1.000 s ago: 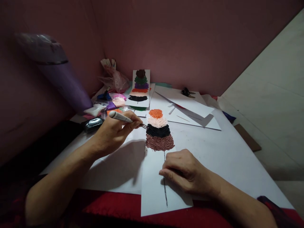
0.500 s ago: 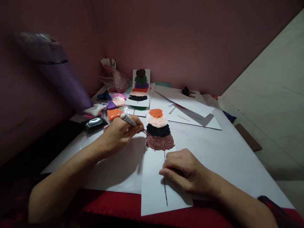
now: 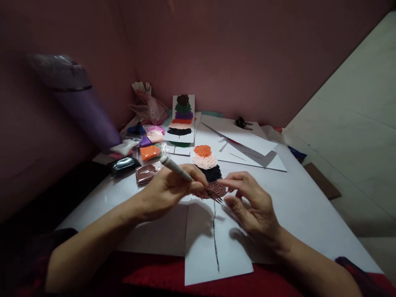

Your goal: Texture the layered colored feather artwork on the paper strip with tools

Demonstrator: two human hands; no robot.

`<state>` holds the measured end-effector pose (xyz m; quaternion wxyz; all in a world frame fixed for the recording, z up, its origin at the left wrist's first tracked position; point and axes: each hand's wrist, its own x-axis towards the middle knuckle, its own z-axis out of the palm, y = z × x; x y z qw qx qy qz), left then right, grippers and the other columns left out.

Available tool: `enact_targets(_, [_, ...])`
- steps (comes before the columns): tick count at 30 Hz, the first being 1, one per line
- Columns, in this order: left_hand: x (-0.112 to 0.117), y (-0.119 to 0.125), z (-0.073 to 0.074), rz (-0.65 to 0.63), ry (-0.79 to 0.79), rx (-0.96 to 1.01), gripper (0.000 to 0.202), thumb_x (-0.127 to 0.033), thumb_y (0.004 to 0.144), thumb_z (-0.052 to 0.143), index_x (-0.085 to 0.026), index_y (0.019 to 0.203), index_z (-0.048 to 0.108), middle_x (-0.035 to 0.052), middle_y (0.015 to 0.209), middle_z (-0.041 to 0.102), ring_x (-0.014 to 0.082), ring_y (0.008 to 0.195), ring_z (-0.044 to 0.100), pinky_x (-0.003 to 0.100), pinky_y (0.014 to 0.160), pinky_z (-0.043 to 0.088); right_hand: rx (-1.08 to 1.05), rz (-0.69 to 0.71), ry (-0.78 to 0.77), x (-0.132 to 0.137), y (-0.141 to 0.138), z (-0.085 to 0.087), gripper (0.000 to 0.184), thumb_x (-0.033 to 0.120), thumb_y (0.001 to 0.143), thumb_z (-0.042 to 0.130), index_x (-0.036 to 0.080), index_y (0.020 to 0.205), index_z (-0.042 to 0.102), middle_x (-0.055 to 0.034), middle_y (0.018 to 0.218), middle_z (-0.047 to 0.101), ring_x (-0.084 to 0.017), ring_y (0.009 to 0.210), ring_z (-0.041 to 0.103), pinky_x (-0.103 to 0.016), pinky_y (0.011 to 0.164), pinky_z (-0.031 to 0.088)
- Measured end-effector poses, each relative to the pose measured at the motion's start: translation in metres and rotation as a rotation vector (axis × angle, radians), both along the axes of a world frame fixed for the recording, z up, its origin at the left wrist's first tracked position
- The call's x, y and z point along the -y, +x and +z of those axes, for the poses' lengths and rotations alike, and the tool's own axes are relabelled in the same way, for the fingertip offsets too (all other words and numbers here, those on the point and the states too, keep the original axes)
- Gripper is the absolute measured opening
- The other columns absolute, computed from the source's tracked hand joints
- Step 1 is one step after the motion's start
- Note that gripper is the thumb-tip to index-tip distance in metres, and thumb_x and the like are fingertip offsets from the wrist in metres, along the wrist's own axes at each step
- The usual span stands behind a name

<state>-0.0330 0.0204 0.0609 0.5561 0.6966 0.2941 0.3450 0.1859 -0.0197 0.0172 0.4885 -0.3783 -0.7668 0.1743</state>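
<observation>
My left hand is closed around a white marker-like tool. Thin dark prongs like a fork's point out below its fingers, over the lower edge of the brown band. My right hand is raised just right of the prongs, thumb and fingers apart; whether a fingertip touches them I cannot tell. Beneath both hands lies a white paper sheet with a dark drawn line. On it are ridged clay-like bands: orange, pale peach, black and brown, the last partly hidden.
Bags of coloured clay, including orange, black and brown, lie at the left. A finished-looking striped card leans behind. Folded white paper and keys are at the back right. A purple roll leans left.
My left hand has moved right with the tool, from the bands' left edge to below the brown band. My right hand has lifted off the paper and opened its fingers towards the prongs.
</observation>
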Motion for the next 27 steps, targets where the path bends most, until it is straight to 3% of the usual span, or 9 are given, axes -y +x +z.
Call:
enact_targets(2, [0.007,0.01,-0.003,-0.046,0.088,-0.008,0.015,-0.017,0.09,0.054,-0.015,0.083,0.067,0.0058,0.082,0.065,0.0171,0.08,0.064,0.031,0.074,0.054,0.104,0.116,-0.016,-0.002,0.0,-0.001,0.016,0.023,0.093,0.056,0.017,0.103,0.068,-0.0088,0.093,0.063,-0.019,0.08,0.061,-0.03,0.062,0.052])
enact_targets(4, [0.011,0.017,-0.005,-0.086,0.192,-0.035,0.012,-0.016,0.088,0.057,-0.016,0.08,0.067,0.0054,0.081,0.065,0.0164,0.078,0.062,0.03,0.075,0.053,0.182,0.198,-0.015,-0.001,-0.001,-0.003,0.017,0.02,0.095,0.051,0.017,0.088,0.066,-0.0042,0.076,0.062,-0.016,0.067,0.059,-0.028,0.057,0.048])
enact_targets(7, [0.009,0.019,-0.005,-0.022,0.202,-0.099,0.009,-0.018,0.084,0.06,-0.016,0.09,0.067,0.0057,0.085,0.068,0.0156,0.075,0.063,0.027,0.068,0.053,0.137,0.186,-0.16,0.004,-0.003,-0.003,0.028,0.024,0.098,0.044,0.019,0.074,0.056,0.0031,0.057,0.05,-0.01,0.045,0.044,-0.024,0.044,0.037])
enact_targets(9, [0.003,0.014,-0.002,0.186,0.073,-0.142,0.014,-0.02,0.085,0.059,-0.016,0.097,0.063,0.0039,0.079,0.068,0.0136,0.063,0.062,0.025,0.056,0.051,-0.033,0.112,-0.387,0.009,-0.005,-0.002,0.034,0.032,0.101,0.041,0.02,0.07,0.05,0.0051,0.052,0.046,-0.009,0.041,0.042,-0.023,0.04,0.034])
enact_targets(11, [-0.005,0.007,0.0,0.421,-0.172,-0.183,0.012,-0.018,0.088,0.053,-0.015,0.099,0.057,-0.0008,0.066,0.062,0.0104,0.044,0.055,0.022,0.041,0.045,-0.205,0.092,-0.598,0.013,-0.008,0.001,0.037,0.042,0.101,0.041,0.021,0.072,0.049,0.0055,0.05,0.047,-0.009,0.038,0.042,-0.021,0.038,0.034])
enact_targets(13, [-0.011,0.003,0.001,0.495,-0.384,-0.261,0.012,-0.014,0.09,0.046,-0.013,0.101,0.052,-0.0021,0.06,0.061,0.0103,0.034,0.051,0.021,0.035,0.04,-0.299,0.118,-0.763,0.015,-0.011,0.002,0.039,0.05,0.099,0.044,0.02,0.074,0.05,0.0052,0.049,0.049,-0.008,0.036,0.041,-0.02,0.035,0.03])
enact_targets(17, [-0.016,0.001,-0.003,0.405,-0.563,-0.366,0.006,-0.015,0.09,0.047,-0.013,0.094,0.051,0.0,0.055,0.065,0.0111,0.027,0.049,0.02,0.03,0.033,-0.347,0.141,-0.928,0.014,-0.015,0.002,0.043,0.056,0.095,0.049,0.019,0.074,0.052,0.0049,0.046,0.051,-0.006,0.036,0.036,-0.017,0.034,0.026])
enact_targets(21, [-0.017,0.005,-0.006,0.345,-0.622,-0.358,0.008,-0.023,0.089,0.054,-0.015,0.085,0.052,0.0009,0.054,0.067,0.0108,0.027,0.049,0.019,0.029,0.032,-0.377,0.16,-0.955,0.011,-0.015,0.0,0.043,0.056,0.094,0.05,0.019,0.073,0.051,0.0052,0.043,0.051,-0.006,0.034,0.036,-0.017,0.033,0.025])
enact_targets(27, [-0.019,0.008,-0.005,0.273,-0.719,-0.282,0.021,-0.021,0.09,0.051,-0.014,0.071,0.053,0.0003,0.054,0.063,0.0079,0.027,0.047,0.018,0.028,0.029,-0.38,0.173,-0.957,0.01,-0.013,0.0,0.043,0.056,0.093,0.052,0.018,0.073,0.052,0.0054,0.043,0.051,-0.006,0.034,0.035,-0.017,0.034,0.025])
